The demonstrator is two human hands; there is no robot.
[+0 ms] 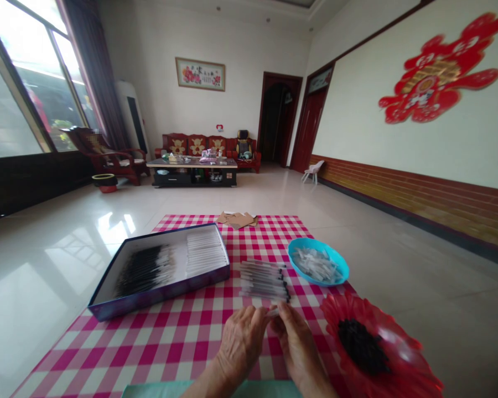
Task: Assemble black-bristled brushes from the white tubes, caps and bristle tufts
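Observation:
My left hand (244,334) and my right hand (294,337) meet at the front middle of the table, both closed on a slim whitish, see-through pen part (273,313). Only a short stretch of it shows between the fingertips; the rest is hidden. Just beyond my hands lies a row of clear pens (263,279) with black ends pointing right. To the right is a blue bowl (343,266) of translucent pen caps (317,264). Nearer me stands a red petal-edged bowl (415,365) holding small black pieces (362,345).
An open box (108,282) at the left holds black-and-clear sticks (145,271) and a stack of white tubes (206,251). Torn cardboard (238,220) lies at the far edge of the checked tablecloth (157,331). Beyond are a coffee table (193,163) and a wooden sofa (191,138).

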